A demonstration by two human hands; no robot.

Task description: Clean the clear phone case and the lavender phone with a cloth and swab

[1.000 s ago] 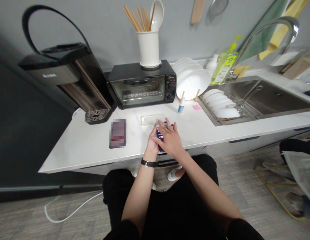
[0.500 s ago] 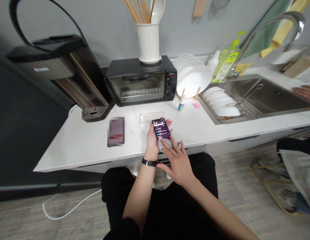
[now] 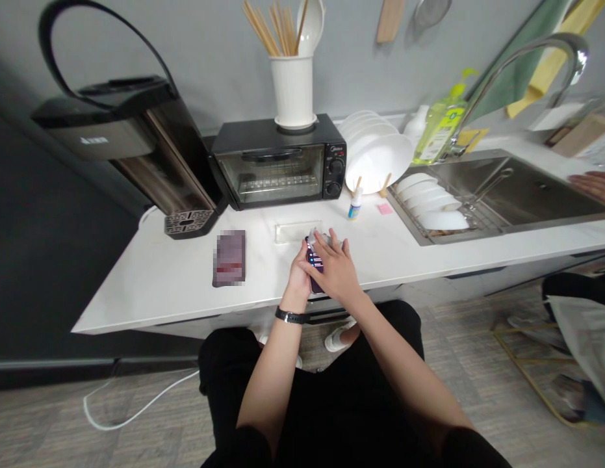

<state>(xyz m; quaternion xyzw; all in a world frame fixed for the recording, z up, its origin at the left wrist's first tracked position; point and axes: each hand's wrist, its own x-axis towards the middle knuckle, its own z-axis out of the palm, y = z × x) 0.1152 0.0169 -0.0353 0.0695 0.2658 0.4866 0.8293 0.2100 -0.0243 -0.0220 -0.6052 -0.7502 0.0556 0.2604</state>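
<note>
My left hand (image 3: 298, 276) is closed around a smartphone (image 3: 316, 281) with a lit screen, held above the counter's front edge. My right hand (image 3: 337, 270) lies over the phone, its fingers pressing a pale grey cloth (image 3: 312, 238) against the upper end of the screen. Most of the screen is covered by that hand. Just behind the phone a clear, shallow tray (image 3: 288, 233) lies on the counter. Farther right stands a small spray bottle (image 3: 354, 204) with a blue and yellow label. A dark, blurred-out flat packet (image 3: 230, 259) lies to the left of my hands.
Along the wall stand a water dispenser (image 3: 131, 136), a toaster oven (image 3: 283, 170) bearing a utensil holder (image 3: 293, 91), and racked white plates (image 3: 377, 156). At right is a sink (image 3: 536, 188) with bowls (image 3: 431, 201). Another person's hand (image 3: 594, 185) rests by its far edge.
My right hand has slid the cloth from the phone's lower end up to its top end. The phone is now more hidden under that hand. The camera view has shifted slightly.
</note>
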